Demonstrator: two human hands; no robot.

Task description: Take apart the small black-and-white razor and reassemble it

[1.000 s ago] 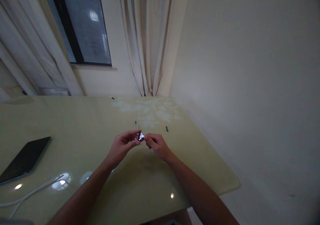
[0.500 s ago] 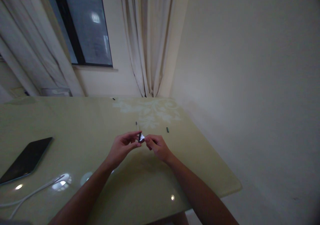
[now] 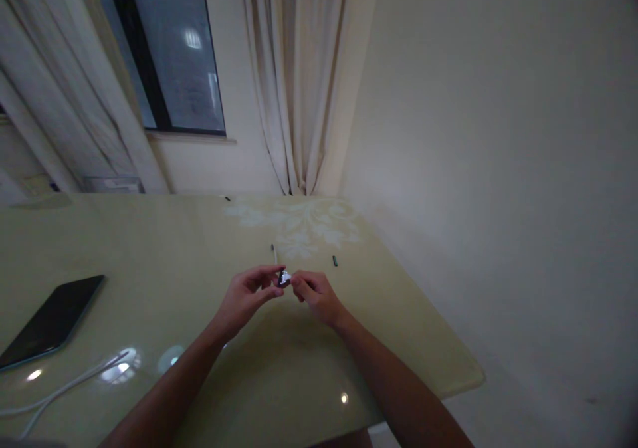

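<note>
A small dark piece (image 3: 284, 278) with a bright, reflective face is held between two hands above a table (image 3: 409, 348). By the left hand (image 3: 254, 294), the piece is gripped at its left side, with a fingertip placed at the upper edge and the thumb at the lower. By the right hand (image 3: 315, 294), whose fingers are curled inward, the right end of the piece is pinched between thumb and forefinger; the exact contact is too small to be made out. Both forearms are extended from the lower border and are angled toward each other.

Just beyond the left fingertips, a thin white stick (image 3: 274, 254) with a dark tip is seen; its near end is hidden by the hand. A short dark bar (image 3: 335, 260) is laid on the table beyond the right hand, and a tiny black bit (image 3: 228, 199) is found near the far edge. At the left, a tablet (image 3: 52, 318) is laid flat, with a white cable (image 3: 70, 387) nearer the viewer. Light spots are mirrored in the glossy surface, and a pale leaf pattern (image 3: 299, 225) is shown toward the far edge. The table is backed by curtains (image 3: 299, 82), a dark-framed window (image 3: 174, 49) and a plain wall (image 3: 498, 135).
</note>
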